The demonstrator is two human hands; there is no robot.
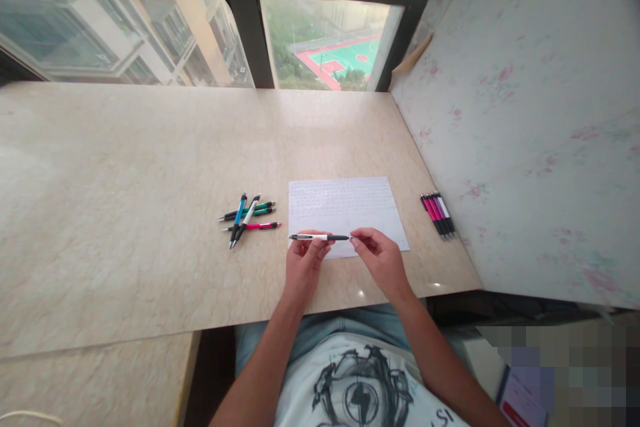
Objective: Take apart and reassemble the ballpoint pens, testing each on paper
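Observation:
A white pen with black ends (320,237) lies level between my hands, over the lower part of a sheet of paper (345,203) with rows of writing. Its barrel is gripped by my left hand (306,260), fingers wrapped round it. At the pen's tip, the thumb and fingers of my right hand (379,255) are pinched together. To the left of the paper several pens (243,217) in blue, white, green and pink lie crossed in a loose pile. On the right, several pink, purple and white pens (438,215) lie side by side in a row.
The pale marble-patterned counter (125,213) runs left under the windows (330,40). A wall with flowered paper (530,133) closes off the right side. The counter's front edge is just before my body. A pale cord (33,416) lies at the lower left.

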